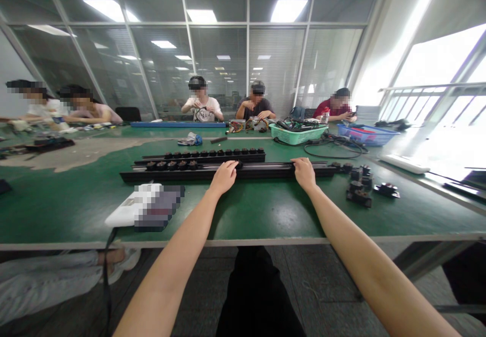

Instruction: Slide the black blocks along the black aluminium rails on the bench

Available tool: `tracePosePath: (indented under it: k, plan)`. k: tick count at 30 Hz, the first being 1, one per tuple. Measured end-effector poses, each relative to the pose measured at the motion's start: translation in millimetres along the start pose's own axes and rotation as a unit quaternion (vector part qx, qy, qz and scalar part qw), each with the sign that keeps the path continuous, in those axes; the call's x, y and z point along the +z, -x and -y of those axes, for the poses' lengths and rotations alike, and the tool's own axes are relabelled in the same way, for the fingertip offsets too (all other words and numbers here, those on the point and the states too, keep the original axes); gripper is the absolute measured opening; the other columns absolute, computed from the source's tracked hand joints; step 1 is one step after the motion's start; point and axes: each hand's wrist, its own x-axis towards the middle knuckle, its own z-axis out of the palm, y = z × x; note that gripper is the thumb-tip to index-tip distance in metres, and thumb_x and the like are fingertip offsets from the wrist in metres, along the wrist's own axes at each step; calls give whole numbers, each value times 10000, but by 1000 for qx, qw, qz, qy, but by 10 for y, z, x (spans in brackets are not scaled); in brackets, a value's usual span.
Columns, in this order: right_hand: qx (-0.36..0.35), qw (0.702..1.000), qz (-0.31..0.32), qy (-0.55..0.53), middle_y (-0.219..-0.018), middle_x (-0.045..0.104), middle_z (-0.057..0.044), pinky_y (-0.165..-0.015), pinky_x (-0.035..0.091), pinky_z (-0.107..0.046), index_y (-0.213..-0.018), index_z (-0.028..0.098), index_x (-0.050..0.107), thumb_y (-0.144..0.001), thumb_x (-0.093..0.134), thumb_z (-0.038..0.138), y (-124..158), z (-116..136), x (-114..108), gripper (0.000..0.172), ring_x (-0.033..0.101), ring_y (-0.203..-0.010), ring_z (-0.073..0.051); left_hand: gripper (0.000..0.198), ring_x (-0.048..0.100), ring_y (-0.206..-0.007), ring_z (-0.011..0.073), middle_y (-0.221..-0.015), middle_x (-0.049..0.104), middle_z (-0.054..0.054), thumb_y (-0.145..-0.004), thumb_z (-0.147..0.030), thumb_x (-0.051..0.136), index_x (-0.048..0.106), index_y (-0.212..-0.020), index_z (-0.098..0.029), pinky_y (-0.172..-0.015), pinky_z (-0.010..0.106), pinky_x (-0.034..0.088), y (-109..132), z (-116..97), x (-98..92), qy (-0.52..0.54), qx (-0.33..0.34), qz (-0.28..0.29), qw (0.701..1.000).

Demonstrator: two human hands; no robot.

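A long black metal channel (266, 173) lies across the green table in front of me, with several black socket-like modules (172, 166) seated in its left part. My left hand (225, 176) is closed at the channel's middle, its fingertips on a small black module (239, 164). Farther right, my right hand (304, 173) pinches the channel's upper edge with bent fingers; its fingertips are partly hidden. Behind it lies a second black strip (201, 157) with a row of similar modules. Several loose modules (357, 191) are grouped past the channel's right end.
A white device and dark item (125, 210) lie at front left. Farther back are a grey-blue cloth (190, 139), a green basket (299, 134) of cables, a blue basket (364, 135) and a black cable (337, 147). Several people sit along the table's far side and left.
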Motion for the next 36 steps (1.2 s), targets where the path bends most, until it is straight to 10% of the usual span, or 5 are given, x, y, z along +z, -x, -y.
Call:
tracePosePath:
  k: [36]
  plan:
    - [25,998,12,54,-1144,770,-139,-1257,264,-541,-1246,167,768,-977,409,176,25,56,-28,449,664,-1098,-257,443,601,-1353,253,-1440,648,105,-1004,-169,450,654,-1396,-196,-1232,457,441,-3,-7,-3,6,-5,0,1000]
